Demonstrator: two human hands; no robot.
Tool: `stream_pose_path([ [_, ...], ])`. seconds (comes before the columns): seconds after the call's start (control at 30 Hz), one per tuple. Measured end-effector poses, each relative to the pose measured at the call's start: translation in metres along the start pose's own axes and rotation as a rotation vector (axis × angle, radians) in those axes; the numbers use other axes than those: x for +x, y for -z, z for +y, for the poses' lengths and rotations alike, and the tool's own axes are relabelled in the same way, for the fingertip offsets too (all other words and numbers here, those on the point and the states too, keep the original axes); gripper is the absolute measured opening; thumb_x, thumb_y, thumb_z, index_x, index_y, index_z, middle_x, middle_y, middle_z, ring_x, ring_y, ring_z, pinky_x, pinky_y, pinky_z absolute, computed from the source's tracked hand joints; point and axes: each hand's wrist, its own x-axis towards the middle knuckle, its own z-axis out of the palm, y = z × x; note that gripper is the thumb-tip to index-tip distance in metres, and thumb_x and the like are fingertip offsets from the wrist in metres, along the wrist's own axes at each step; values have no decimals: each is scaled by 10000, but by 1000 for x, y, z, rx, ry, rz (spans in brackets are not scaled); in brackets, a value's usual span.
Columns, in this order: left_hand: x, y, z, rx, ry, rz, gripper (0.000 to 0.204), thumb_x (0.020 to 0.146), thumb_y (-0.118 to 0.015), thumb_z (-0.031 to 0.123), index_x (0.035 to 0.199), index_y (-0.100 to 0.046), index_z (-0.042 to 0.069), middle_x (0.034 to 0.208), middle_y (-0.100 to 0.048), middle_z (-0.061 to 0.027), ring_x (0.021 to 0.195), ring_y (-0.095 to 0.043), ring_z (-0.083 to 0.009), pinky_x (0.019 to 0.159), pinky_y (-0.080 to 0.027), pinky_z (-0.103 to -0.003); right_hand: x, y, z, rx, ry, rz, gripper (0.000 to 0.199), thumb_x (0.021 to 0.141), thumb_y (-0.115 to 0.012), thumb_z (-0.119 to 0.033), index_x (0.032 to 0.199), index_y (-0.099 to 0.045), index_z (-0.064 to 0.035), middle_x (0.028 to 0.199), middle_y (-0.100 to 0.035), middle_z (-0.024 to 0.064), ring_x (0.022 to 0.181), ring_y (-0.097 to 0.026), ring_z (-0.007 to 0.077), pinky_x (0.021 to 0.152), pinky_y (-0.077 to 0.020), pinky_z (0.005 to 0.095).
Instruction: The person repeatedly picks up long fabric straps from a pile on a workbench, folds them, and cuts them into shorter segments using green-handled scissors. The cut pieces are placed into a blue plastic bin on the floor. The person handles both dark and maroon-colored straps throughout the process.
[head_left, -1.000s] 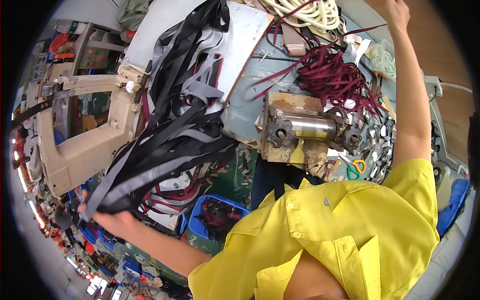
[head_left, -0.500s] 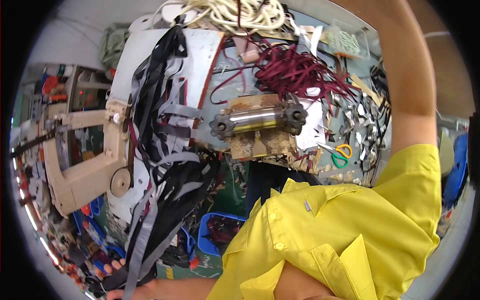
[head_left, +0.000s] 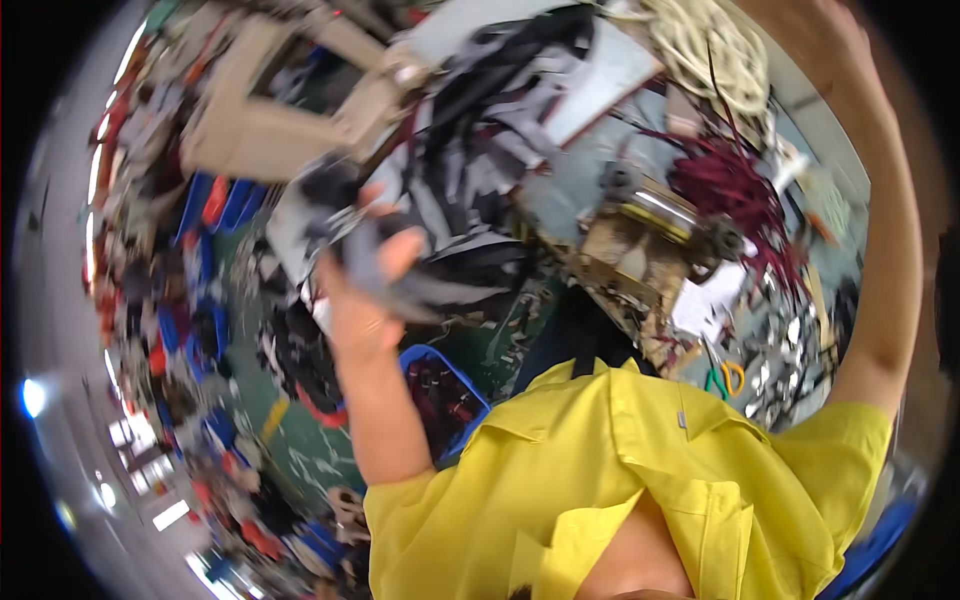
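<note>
My left hand (head_left: 375, 270), smeared by motion, is closed around a bunch of black and grey fabric strips (head_left: 355, 225) and holds it up beside the worktable. Loose ends of the strips trail to the right below the hand. Behind it, a large heap of black and grey strips (head_left: 470, 130) lies over a white board (head_left: 610, 75). My right forearm (head_left: 885, 230) stretches up along the right side to the upper edge, where the hand is lost from sight.
A beige sewing machine (head_left: 225, 135) stands at upper left. On the table are a metal roller device (head_left: 660, 212), dark red cords (head_left: 735, 190), cream rope (head_left: 715, 60) and scissors with orange and green handles (head_left: 733, 378). A blue bin (head_left: 470, 425) stands below the table.
My left hand has risen from the lower left toward the table with the bunch of strips. The whole view has turned, so the table now sits farther right and tilted.
</note>
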Motion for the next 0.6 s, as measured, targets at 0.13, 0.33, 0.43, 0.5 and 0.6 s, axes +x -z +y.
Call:
stream_pose_path([
  [0.13,-41,-7,11,-68,-1,-120,308,669,-747,16,936,-593,16,824,-598,-2,715,-546,-88,674,-426,-220,0,38,-140,1155,-245,-298,277,858,-601,-95,1133,-597,-60,1030,-651,45,898,-593,106,789,-468,269],
  [0.33,-98,-20,16,-80,-153,-264,368,713,-726,13,1041,-559,18,887,-606,-25,793,-565,-100,713,-461,-243,-24,162,-235,1791,155,-65,351,818,-642,-96,1162,-575,-76,904,-638,79,762,-615,136,633,-473,268],
  [0.43,-126,-15,21,-250,-149,-391,386,715,-708,-7,1067,-553,23,916,-608,-34,845,-567,-116,736,-466,-257,-23,189,-238,1866,304,-106,362,837,-626,-102,1190,-555,-65,1003,-618,74,764,-603,133,646,-479,264],
  [0.5,-143,-4,20,-294,-72,-427,475,636,-738,76,1073,-553,45,923,-610,-53,872,-578,-144,742,-470,-280,-25,212,-238,1884,436,-241,378,857,-608,-102,1222,-531,-48,1121,-596,42,830,-576,118,685,-489,257],
  [0.6,-148,13,17,-254,14,-637,566,529,-756,173,1046,-563,49,923,-613,-78,862,-594,-179,748,-474,-291,-26,241,-244,2124,507,-541,326,837,-643,-102,1142,-563,-16,1009,-613,39,647,-568,84,570,-477,221],
])
